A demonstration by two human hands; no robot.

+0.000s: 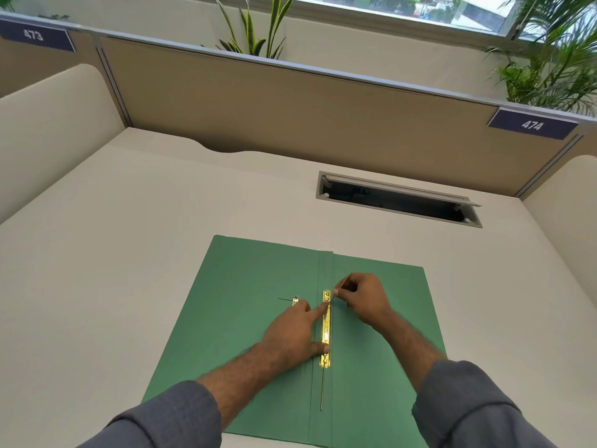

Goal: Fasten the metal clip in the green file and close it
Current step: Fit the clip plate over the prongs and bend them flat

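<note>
The near prong (322, 388) lies flat along the spine. The brass bar (327, 328) is pinned by left hand (292, 334); the far prong (343, 284), upright, is pinched by right hand (363, 297) just right of it.

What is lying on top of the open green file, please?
On the green file: a gold clip bar along the spine, a thin metal prong and both hands. A small gold piece is partly hidden by the left hand.

A cream-white desk (129, 253) in a partitioned cubicle carries the things. An open green file (245, 286) lies flat on it at the near edge, spread wide with its spine running away from the viewer. Behind the file, a grey-framed cable hatch (400, 198) sits recessed in the desktop, its flap open.
</note>
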